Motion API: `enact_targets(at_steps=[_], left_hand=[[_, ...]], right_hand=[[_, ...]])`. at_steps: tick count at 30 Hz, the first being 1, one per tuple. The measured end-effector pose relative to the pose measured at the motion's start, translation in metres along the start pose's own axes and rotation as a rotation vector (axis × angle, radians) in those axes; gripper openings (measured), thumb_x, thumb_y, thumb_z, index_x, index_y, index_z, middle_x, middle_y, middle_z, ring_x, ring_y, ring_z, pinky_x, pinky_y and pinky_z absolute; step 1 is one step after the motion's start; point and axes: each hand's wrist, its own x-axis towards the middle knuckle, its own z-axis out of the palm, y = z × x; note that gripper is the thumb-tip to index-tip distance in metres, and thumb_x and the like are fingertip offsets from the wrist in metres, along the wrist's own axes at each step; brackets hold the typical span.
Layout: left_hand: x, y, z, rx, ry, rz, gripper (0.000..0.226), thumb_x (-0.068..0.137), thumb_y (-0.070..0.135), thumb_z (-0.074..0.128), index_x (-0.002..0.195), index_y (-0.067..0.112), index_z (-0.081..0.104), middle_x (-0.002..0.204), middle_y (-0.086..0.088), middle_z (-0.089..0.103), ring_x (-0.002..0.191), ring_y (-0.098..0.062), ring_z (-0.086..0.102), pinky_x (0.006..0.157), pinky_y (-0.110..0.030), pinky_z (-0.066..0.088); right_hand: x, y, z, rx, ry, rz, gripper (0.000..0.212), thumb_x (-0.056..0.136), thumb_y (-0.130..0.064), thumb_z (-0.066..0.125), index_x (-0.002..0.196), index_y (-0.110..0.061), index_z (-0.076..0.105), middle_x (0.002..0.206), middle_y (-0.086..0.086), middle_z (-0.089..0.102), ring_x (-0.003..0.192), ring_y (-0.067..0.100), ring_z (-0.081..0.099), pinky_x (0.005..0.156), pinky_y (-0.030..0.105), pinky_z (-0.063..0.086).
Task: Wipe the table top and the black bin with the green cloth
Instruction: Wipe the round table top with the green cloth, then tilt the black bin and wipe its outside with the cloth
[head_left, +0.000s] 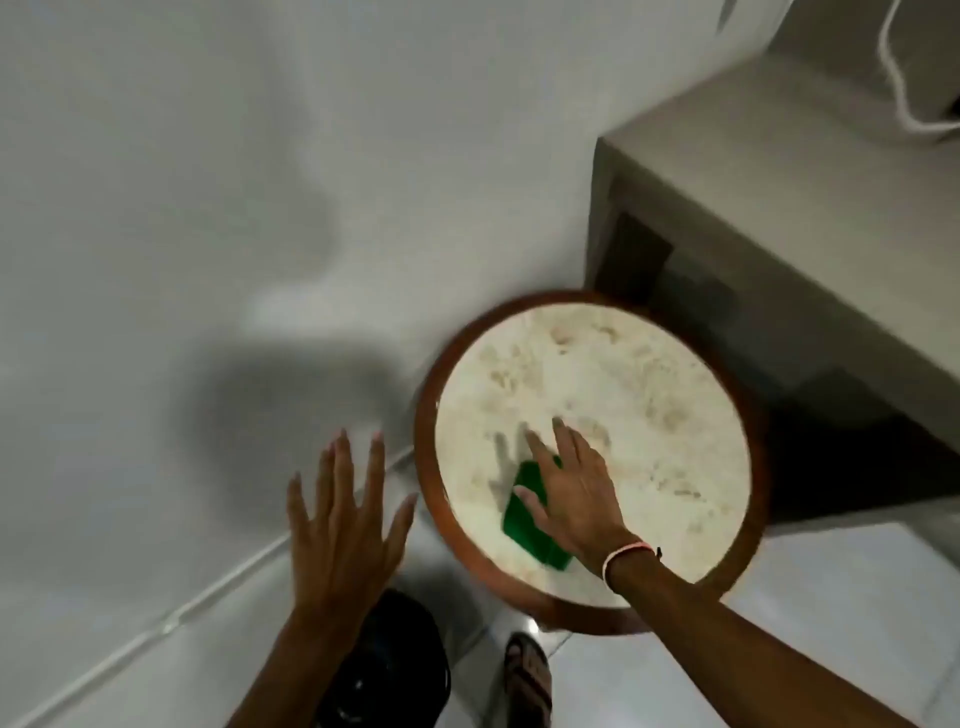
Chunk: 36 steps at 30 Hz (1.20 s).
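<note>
A round table (639, 384) with a pale marbled top and a brown wooden rim stands below me. The green cloth (524, 514) lies flat on its near left part. My right hand (576, 493) presses flat on the cloth, fingers spread, a pale band on the wrist. My left hand (343, 514) hovers open with fingers apart, left of the table rim, holding nothing. The black bin (395, 665) stands on the floor under my left forearm, partly hidden by it.
A white wall fills the left and top. A grey cabinet (810, 218) stands right behind the table, with a white cable (904, 98) on top. A sandalled foot (527, 680) rests on the pale tiled floor between bin and table.
</note>
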Motion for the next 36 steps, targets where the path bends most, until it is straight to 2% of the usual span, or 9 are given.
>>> enact_targets(at_steps=[7,16,19,21,25,29,31,34,36], left_hand=[[-0.055,-0.016,0.187,0.002,-0.34,-0.08,0.08,0.104,0.062,0.034,0.165,0.01,0.037,0.163,-0.032,0.044,0.146,-0.047,0.054,0.115,-0.07,0.044],[-0.047,-0.066,0.327,-0.052,-0.564,-0.231,0.072,0.108,0.06,0.034,0.169,0.021,0.028,0.175,-0.028,0.02,0.165,-0.043,0.02,0.131,-0.063,0.018],[-0.035,-0.08,0.359,-0.042,-0.625,-0.239,0.067,0.108,0.063,0.033,0.161,0.022,0.041,0.169,-0.026,0.032,0.162,-0.041,0.026,0.127,-0.064,0.023],[-0.037,-0.087,0.374,-0.053,-0.691,-0.27,0.064,0.108,0.062,0.035,0.15,0.018,0.054,0.156,-0.025,0.048,0.152,-0.044,0.04,0.119,-0.063,0.035],[-0.067,-0.098,0.382,-0.234,-0.497,-0.266,0.044,0.11,0.039,0.042,0.111,0.001,0.065,0.108,-0.028,0.066,0.11,-0.051,0.061,0.084,-0.059,0.054],[-0.124,-0.108,0.366,-0.296,-0.282,-0.289,0.036,0.106,0.034,0.043,0.101,0.006,0.066,0.096,-0.019,0.064,0.094,-0.044,0.059,0.079,-0.052,0.049],[-0.16,-0.109,0.354,-0.32,-0.145,-0.284,0.028,0.107,0.027,0.049,0.103,0.007,0.068,0.098,-0.016,0.065,0.093,-0.04,0.059,0.081,-0.051,0.049],[-0.213,-0.117,0.344,-0.347,-0.043,-0.265,0.025,0.107,0.02,0.052,0.104,0.003,0.071,0.103,-0.016,0.069,0.094,-0.04,0.064,0.084,-0.05,0.052],[-0.239,-0.122,0.345,-0.385,0.005,-0.238,0.032,0.109,0.02,0.05,0.107,0.001,0.075,0.116,-0.018,0.074,0.107,-0.042,0.069,0.095,-0.05,0.055]], right_hand=[[-0.001,0.012,0.161,0.093,0.174,0.196,0.084,0.091,-0.068,0.052,0.16,-0.028,0.025,0.167,0.025,0.028,0.155,0.043,0.028,0.125,0.06,0.025],[0.023,0.015,0.2,0.301,0.524,0.267,0.06,0.077,-0.036,0.071,0.133,-0.02,0.057,0.135,0.02,0.058,0.126,0.04,0.051,0.102,0.054,0.044],[0.02,0.02,0.195,0.438,0.6,0.193,0.054,0.077,-0.019,0.07,0.13,-0.011,0.059,0.129,0.02,0.062,0.121,0.039,0.058,0.098,0.057,0.048],[0.01,0.009,0.187,0.625,0.627,0.119,0.056,0.081,-0.003,0.067,0.135,-0.001,0.054,0.132,0.015,0.061,0.127,0.028,0.06,0.107,0.047,0.05],[-0.043,-0.06,0.182,0.859,0.492,0.018,0.067,0.075,0.005,0.068,0.137,-0.007,0.046,0.132,-0.004,0.055,0.126,-0.004,0.057,0.105,0.016,0.045],[-0.104,-0.103,0.238,1.012,0.14,-0.067,0.068,0.075,-0.006,0.074,0.138,-0.023,0.057,0.139,0.0,0.061,0.128,0.031,0.062,0.1,0.049,0.054],[-0.11,-0.106,0.278,1.07,-0.007,0.033,0.066,0.078,-0.007,0.071,0.14,-0.023,0.056,0.137,0.0,0.063,0.127,0.03,0.063,0.099,0.054,0.054],[-0.094,-0.115,0.342,1.194,-0.16,0.355,0.066,0.078,0.006,0.065,0.138,-0.019,0.058,0.128,-0.019,0.066,0.124,-0.006,0.059,0.101,0.025,0.054],[-0.083,-0.126,0.379,1.218,-0.302,0.373,0.067,0.078,0.006,0.062,0.14,-0.02,0.058,0.133,-0.012,0.065,0.124,-0.01,0.057,0.098,0.013,0.049]])
